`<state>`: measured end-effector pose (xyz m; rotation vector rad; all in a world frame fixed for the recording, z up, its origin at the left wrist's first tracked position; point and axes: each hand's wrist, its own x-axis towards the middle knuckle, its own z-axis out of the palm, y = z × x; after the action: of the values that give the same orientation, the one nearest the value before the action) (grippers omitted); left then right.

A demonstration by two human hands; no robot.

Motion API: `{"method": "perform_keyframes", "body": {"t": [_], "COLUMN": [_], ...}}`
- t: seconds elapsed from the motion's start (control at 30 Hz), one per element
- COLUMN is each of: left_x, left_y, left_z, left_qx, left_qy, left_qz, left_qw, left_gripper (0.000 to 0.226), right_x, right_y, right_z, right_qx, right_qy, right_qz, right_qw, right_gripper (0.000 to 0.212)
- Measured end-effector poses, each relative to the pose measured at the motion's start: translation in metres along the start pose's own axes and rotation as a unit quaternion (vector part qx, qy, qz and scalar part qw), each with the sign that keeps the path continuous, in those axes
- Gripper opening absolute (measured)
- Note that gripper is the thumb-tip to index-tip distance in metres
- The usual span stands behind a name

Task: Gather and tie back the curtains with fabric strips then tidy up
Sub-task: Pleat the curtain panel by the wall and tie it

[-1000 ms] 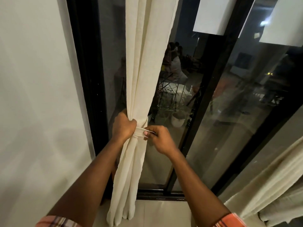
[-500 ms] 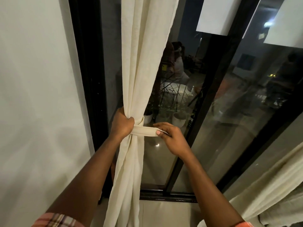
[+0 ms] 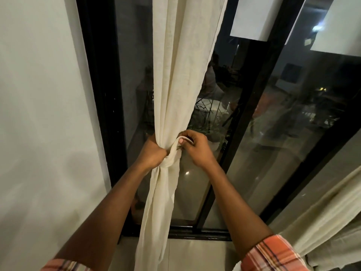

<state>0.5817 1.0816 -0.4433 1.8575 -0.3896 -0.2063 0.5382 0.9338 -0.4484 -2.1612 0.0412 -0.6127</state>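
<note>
Left hand [image 3: 151, 154] gripped the gathered curtain [image 3: 181, 75]; right hand [image 3: 198, 150] pinched the fabric strip [image 3: 173, 151]. Mid-tie, I'd say. The next move probably needed the knot cinched.

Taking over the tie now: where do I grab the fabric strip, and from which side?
Pinch the fabric strip at its free end, from the right of the curtain. It arcs clear of the bundle there, where the right hand pinches it; the rest hugs the gather that the left hand grips.
</note>
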Motion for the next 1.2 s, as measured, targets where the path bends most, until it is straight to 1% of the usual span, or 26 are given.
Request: {"method": "perform_keyframes", "body": {"t": [0.07, 0.13, 0.2, 0.27, 0.33, 0.4, 0.43, 0.5, 0.53, 0.6, 0.63, 0.67, 0.73, 0.77, 0.83, 0.9, 0.97, 1.0, 1.07, 1.13, 1.2], "left_x": [-0.001, -0.002, -0.001, 0.0, -0.001, 0.001, 0.001, 0.002, 0.001, 0.0, 0.0, -0.001, -0.001, 0.0, 0.001, 0.004, 0.005, 0.005, 0.006, 0.006, 0.003], "left_y": [-0.002, -0.004, -0.006, -0.006, -0.007, -0.011, -0.013, -0.018, -0.019, -0.019, -0.019, -0.018, -0.018, -0.017, -0.017, -0.019, -0.019, -0.018, -0.014, -0.011, -0.01], "left_z": [-0.001, -0.001, -0.002, -0.002, -0.001, 0.001, 0.002, 0.005, 0.005, 0.006, 0.007, 0.006, 0.005, 0.005, 0.005, 0.006, 0.008, 0.01, 0.013, 0.018, 0.021], "left_qx": [-0.016, -0.018, -0.023, -0.036, -0.051, -0.066, -0.074, -0.102, -0.116, -0.134, -0.134, -0.125, -0.1, -0.09, -0.075, -0.059, -0.048, -0.05, -0.058, -0.059, -0.06], "left_qy": [-0.014, -0.021, -0.025, -0.03, -0.023, -0.005, 0.004, 0.003, -0.001, -0.002, 0.0, 0.0, 0.005, 0.011, 0.02, 0.019, 0.021, 0.022, 0.031, 0.033, 0.021], "left_qz": [0.013, -0.002, -0.004, 0.008, 0.0, -0.029, -0.05, -0.078, -0.078, -0.058, -0.041, -0.021, 0.011, 0.016, 0.006, -0.023, -0.068, -0.081, -0.086, -0.081, -0.072], "left_qw": [1.0, 1.0, 0.999, 0.999, 0.998, 0.997, 0.996, 0.992, 0.99, 0.989, 0.99, 0.992, 0.995, 0.996, 0.997, 0.998, 0.996, 0.995, 0.994, 0.994, 0.995], "left_gripper": [0.05, 0.048, 0.044, 0.045, 0.043, 0.033, 0.031, 0.035, 0.034, 0.029, 0.029, 0.033, 0.042, 0.046, 0.052, 0.053, 0.049, 0.046, 0.044, 0.045, 0.043], "right_x": [0.001, 0.002, 0.004, 0.007, 0.01, 0.012, 0.012, 0.01, 0.009, 0.006, 0.005, 0.005, 0.005, 0.002, -0.007, -0.018, -0.024, -0.023, -0.019, -0.012, -0.008], "right_y": [0.001, 0.003, 0.002, -0.002, -0.003, -0.004, -0.005, -0.004, -0.003, -0.003, -0.003, -0.002, 0.001, 0.003, 0.008, 0.015, 0.019, 0.019, 0.011, -0.003, -0.017], "right_z": [0.0, 0.001, 0.002, 0.001, 0.0, -0.001, -0.001, 0.001, 0.003, 0.005, 0.005, 0.003, -0.002, -0.003, -0.003, 0.002, 0.005, 0.005, 0.0, -0.007, -0.01], "right_qx": [-0.002, -0.012, -0.044, -0.095, -0.155, -0.193, -0.205, -0.229, -0.244, -0.269, -0.267, -0.253, -0.198, -0.168, -0.113, -0.063, -0.065, -0.093, -0.163, -0.222, -0.258], "right_qy": [-0.016, -0.021, -0.032, -0.05, -0.063, -0.067, -0.069, -0.08, -0.088, -0.111, -0.128, -0.146, -0.176, -0.176, -0.128, -0.059, -0.038, -0.052, -0.117, -0.193, -0.244], "right_qz": [0.022, 0.04, 0.048, 0.053, 0.053, 0.049, 0.045, 0.039, 0.035, 0.027, 0.024, 0.021, 0.019, 0.017, 0.009, -0.004, -0.02, -0.02, 0.003, 0.045, 0.092], "right_qw": [1.0, 0.999, 0.997, 0.993, 0.984, 0.978, 0.975, 0.969, 0.965, 0.956, 0.955, 0.956, 0.964, 0.97, 0.985, 0.996, 0.997, 0.994, 0.98, 0.955, 0.93], "right_gripper": [0.018, 0.024, 0.027, 0.029, 0.031, 0.03, 0.028, 0.018, 0.013, 0.017, 0.017, 0.015, 0.012, 0.017, 0.025, 0.02, 0.016, 0.017, 0.022, 0.029, 0.027]}}
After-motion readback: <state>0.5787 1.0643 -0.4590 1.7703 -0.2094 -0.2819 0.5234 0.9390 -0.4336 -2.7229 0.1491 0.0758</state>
